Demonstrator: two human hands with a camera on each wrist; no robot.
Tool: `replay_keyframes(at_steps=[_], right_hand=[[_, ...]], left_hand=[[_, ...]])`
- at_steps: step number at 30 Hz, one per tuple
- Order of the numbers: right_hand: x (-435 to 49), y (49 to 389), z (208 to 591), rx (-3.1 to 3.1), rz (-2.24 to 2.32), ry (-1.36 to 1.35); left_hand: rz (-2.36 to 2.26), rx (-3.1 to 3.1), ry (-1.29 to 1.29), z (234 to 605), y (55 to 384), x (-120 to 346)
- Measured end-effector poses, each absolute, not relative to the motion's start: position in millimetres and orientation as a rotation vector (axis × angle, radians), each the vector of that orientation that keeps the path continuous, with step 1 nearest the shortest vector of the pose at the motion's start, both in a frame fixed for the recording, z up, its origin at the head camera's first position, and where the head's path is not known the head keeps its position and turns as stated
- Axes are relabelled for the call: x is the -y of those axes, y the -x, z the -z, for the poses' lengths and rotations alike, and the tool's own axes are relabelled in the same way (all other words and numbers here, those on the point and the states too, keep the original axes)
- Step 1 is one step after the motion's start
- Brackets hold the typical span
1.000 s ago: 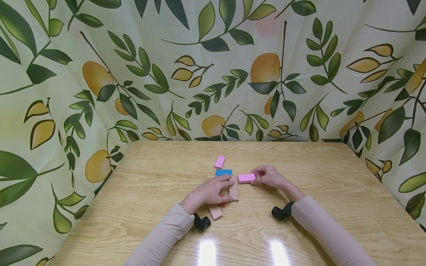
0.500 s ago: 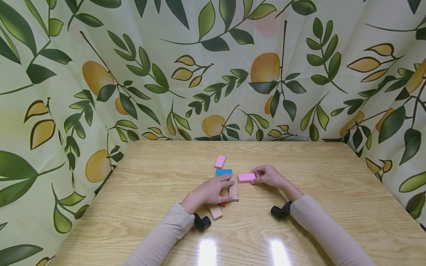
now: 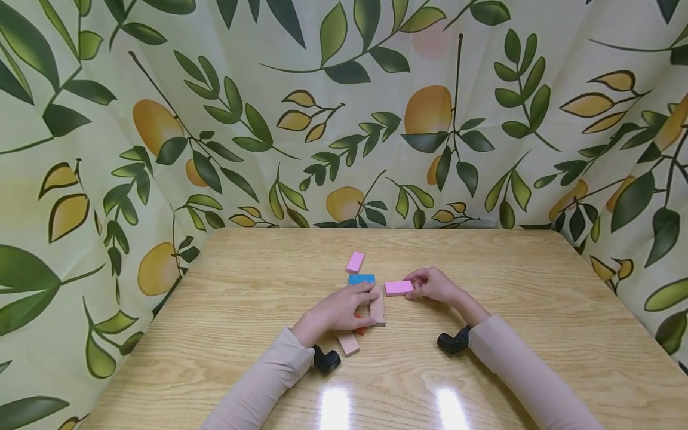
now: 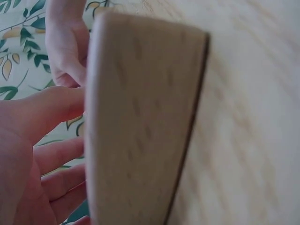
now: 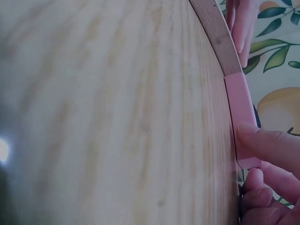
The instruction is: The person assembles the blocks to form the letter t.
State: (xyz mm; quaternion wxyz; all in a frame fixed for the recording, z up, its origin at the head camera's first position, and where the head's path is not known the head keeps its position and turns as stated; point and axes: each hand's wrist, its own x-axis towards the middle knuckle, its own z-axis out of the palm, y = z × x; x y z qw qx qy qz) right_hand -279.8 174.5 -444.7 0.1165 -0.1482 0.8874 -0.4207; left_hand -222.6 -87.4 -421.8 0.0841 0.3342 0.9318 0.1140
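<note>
A person's left hand (image 3: 340,307) lies over a cluster of blocks on a bench (image 3: 258,257), fingers apart and resting on a wood block (image 3: 378,312), while the right hand (image 3: 436,285) pinches a pink block (image 3: 396,288) by its outer end. The pink block lies just beside the wood block; whether they touch is hard to tell. The left hand hides most of a red block (image 3: 361,331), the upper end of a pale block (image 3: 348,344) and the near edge of a blue block (image 3: 362,279). A second pink block (image 3: 355,262) lies beyond the blue one. The left wrist view shows the wood block's speckled side, cut off below; only the right wrist view shows the right thumb pressed against the pink block's side.
</note>
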Motion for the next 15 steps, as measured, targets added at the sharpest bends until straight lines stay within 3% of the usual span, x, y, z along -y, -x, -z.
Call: replay_keyframes(at_steps=[15], right_hand=[[-176.9,277.5,442.5,-2.555,1.255,0.424]], left_hand=[[-0.335,-2.781,-1.012,420.7,222.3,87.2]])
